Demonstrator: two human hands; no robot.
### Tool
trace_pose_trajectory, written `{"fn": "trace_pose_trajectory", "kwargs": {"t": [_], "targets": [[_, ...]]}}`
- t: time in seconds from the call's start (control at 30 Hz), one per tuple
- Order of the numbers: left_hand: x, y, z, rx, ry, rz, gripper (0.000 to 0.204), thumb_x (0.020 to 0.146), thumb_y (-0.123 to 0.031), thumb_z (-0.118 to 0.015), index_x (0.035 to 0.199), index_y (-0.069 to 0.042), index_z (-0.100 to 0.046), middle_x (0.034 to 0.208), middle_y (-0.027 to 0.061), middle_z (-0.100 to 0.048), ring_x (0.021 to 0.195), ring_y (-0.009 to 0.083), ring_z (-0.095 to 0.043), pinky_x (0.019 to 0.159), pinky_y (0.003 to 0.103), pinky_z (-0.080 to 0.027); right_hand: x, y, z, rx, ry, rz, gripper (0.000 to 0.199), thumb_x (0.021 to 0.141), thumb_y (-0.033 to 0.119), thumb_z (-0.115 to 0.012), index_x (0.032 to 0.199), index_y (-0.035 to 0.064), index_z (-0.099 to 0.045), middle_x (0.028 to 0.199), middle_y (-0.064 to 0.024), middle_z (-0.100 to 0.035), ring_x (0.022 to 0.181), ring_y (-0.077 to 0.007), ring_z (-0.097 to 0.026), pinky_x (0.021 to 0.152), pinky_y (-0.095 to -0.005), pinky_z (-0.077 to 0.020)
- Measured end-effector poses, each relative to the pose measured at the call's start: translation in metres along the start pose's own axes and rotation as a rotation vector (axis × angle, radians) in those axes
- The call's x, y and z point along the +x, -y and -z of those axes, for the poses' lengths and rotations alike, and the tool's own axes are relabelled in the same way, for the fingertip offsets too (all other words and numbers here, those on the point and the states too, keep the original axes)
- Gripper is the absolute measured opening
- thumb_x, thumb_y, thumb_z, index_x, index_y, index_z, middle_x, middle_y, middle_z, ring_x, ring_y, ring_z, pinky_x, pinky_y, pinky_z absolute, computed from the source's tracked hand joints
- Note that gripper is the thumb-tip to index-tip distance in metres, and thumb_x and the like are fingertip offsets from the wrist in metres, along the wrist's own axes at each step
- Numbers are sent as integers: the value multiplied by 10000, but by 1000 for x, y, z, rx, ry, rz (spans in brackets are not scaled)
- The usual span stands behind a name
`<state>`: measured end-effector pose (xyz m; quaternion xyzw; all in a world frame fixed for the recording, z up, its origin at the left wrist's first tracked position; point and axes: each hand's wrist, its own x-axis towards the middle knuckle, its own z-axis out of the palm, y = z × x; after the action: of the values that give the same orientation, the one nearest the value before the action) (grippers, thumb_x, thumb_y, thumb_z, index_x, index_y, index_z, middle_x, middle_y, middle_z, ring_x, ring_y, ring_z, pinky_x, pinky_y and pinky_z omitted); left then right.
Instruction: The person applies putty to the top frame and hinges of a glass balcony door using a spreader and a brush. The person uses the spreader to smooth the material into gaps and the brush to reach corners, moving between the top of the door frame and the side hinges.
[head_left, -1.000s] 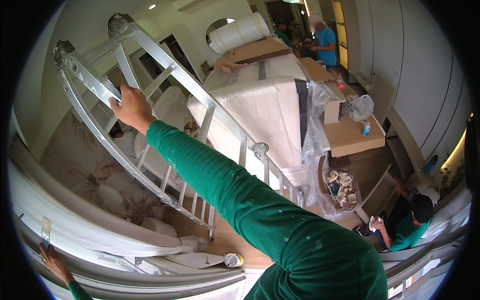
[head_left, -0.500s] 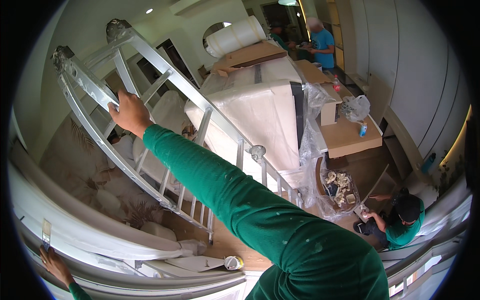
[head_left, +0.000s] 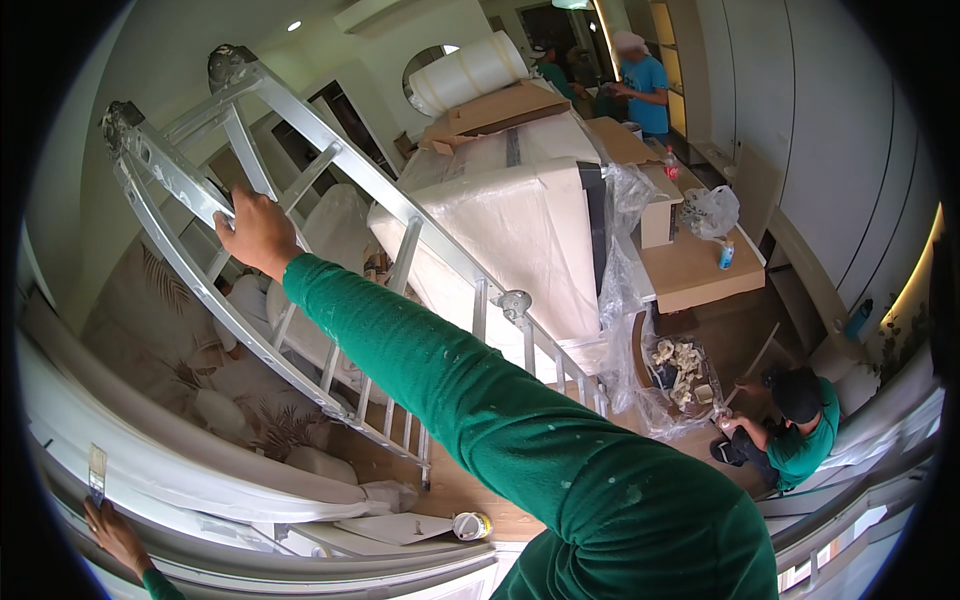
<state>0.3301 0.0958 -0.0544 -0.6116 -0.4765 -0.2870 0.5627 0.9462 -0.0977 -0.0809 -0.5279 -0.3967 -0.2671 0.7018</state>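
Observation:
My right hand [head_left: 258, 232] is stretched out in a green sleeve and grips a rung of a tall aluminium ladder [head_left: 400, 228], near its top end. The ladder slants down toward the wooden floor far below. At the lower left, my left hand [head_left: 115, 535] holds a small flat paintbrush [head_left: 97, 468], bristles up, against a white curved ceiling moulding [head_left: 200, 470].
Below stands large furniture wrapped in white sheeting [head_left: 510, 220], with a white foam roll [head_left: 470, 72] on top. A cardboard-covered counter [head_left: 700, 275] carries a bag and bottles. One person crouches on the floor [head_left: 790, 430]; others stand at the back [head_left: 645, 85]. A small can [head_left: 468, 524] sits on the ledge.
Both hands keep their grips. The view has shifted slightly, and the crouching person at the lower right has moved a little.

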Motion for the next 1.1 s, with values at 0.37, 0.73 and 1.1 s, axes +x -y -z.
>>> {"fn": "trace_pose_trajectory", "kwargs": {"t": [0.37, 0.73, 1.1], "targets": [[0, 0, 1, 5, 32, 19, 312, 968, -90, -527, 1196, -36, -731, 1494, 150, -560, 1377, 371, -514, 1139, 484, -422, 0, 0, 1, 27, -8, 36, 304, 898, 264, -697, 949, -10, -574, 801, -265, -695, 768, -465, -702, 696, -538, -582], [2, -6, 17, 29, 68, 13, 301, 964, -88, -539, 1191, -42, -732, 1497, 135, -560, 1368, 375, -521, 1129, 500, -424, 0, -4, -3, 31, -45, 61, 298, 896, 265, -706, 918, -3, -577, 795, -261, -694, 759, -460, -702, 690, -529, -585], [0, -4, 11, 2, 18, -10, 285, 966, -75, -561, 1178, -32, -746, 1459, 145, -592, 1326, 369, -556, 1109, 488, -448, -1, -3, -1, 12, 9, 17, 307, 898, 266, -699, 954, -10, -576, 805, -244, -693, 787, -459, -701, 714, -536, -578]]}}
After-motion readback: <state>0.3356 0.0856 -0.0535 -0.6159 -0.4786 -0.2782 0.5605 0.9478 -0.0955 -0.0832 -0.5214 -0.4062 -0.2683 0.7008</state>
